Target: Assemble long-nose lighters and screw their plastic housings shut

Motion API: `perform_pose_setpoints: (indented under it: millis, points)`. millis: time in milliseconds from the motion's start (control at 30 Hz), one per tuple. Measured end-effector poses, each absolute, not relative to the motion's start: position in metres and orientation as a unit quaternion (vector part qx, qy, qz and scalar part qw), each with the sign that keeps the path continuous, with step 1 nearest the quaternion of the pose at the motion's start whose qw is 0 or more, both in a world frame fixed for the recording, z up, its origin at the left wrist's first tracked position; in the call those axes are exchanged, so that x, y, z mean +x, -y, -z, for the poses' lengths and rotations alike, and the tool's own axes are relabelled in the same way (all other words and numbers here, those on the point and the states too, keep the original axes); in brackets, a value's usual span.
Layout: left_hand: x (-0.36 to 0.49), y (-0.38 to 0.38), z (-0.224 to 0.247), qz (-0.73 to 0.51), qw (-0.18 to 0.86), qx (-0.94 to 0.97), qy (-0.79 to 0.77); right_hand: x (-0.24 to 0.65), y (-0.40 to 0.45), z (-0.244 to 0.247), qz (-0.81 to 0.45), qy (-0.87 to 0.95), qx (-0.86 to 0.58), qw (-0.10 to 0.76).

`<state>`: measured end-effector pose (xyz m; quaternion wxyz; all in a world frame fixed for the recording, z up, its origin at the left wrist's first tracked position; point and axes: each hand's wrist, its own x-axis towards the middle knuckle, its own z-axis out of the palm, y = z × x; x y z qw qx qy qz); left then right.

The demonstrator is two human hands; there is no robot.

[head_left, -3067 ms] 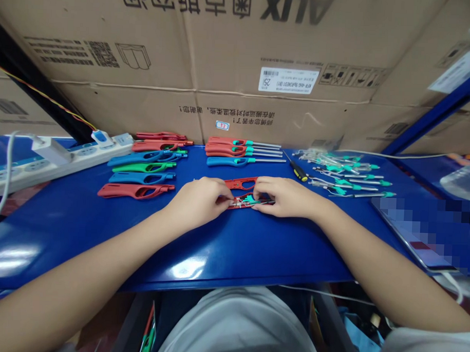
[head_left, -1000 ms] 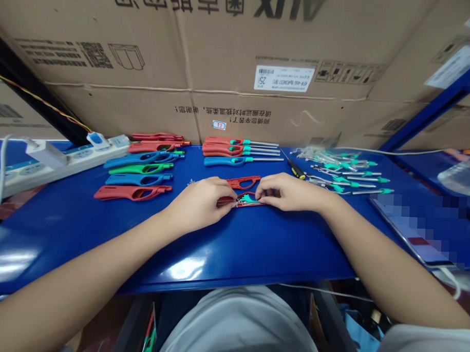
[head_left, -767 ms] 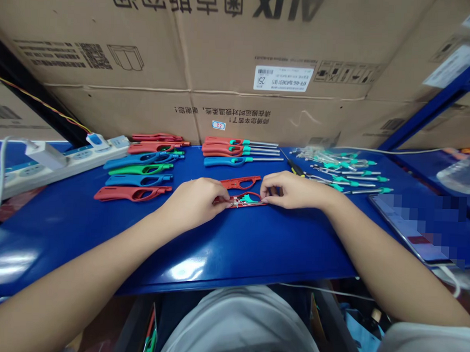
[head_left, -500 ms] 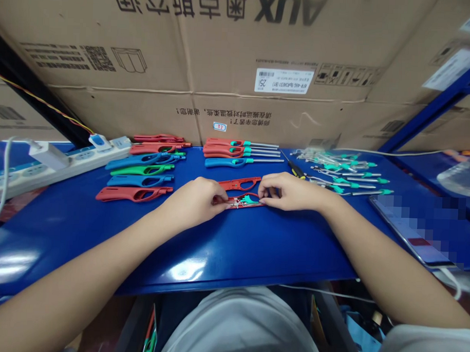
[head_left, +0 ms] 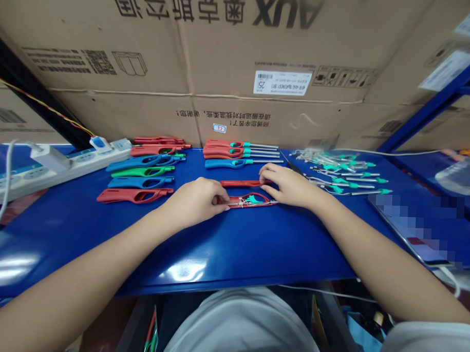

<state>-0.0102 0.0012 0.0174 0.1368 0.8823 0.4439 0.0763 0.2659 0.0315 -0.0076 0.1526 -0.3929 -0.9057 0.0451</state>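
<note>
**Left fingers on the open red shell, right fingers on the second red shell**

Your left fingers pinch the left end of the open red shell, between you and the carton on the counter. A green piece sits inside it. Just beyond, your right fingers are clamped on the right end of the second red shell, which stands edge-on. Farther back lie lighters with metal tubes and, near your right hand, a screwdriver. Coloured handles line your left beside a power strip; green-and-silver assemblies heap up on your right.
</note>
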Motion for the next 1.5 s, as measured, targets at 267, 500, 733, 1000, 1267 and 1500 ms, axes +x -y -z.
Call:
perform_pose_setpoints:
  millis: [267,500,733,1000,1267,1500]
  points:
    - [-0.016,-0.013,-0.009,-0.245,-0.015,0.912,-0.330,0.252,-0.028,0.001,-0.315,0.736,-0.494,0.340]
    - [-0.016,-0.015,-0.004,-0.196,0.013,0.928,-0.317,0.253,-0.021,-0.004,-0.342,0.782,-0.428,0.299]
    - [-0.018,-0.013,-0.008,-0.131,0.036,0.947,-0.289,0.259,-0.017,-0.005,-0.113,0.920,-0.340,0.157]
    - [-0.018,-0.011,-0.010,-0.074,0.068,0.954,-0.281,0.257,-0.015,-0.005,-0.140,0.928,-0.321,0.128]
    - [-0.018,-0.012,-0.009,-0.068,0.069,0.954,-0.285,0.259,-0.016,-0.004,-0.148,0.928,-0.321,0.114]
    - [-0.015,-0.010,-0.008,-0.073,0.070,0.948,-0.301,0.257,-0.017,-0.004,-0.157,0.930,-0.314,0.114]
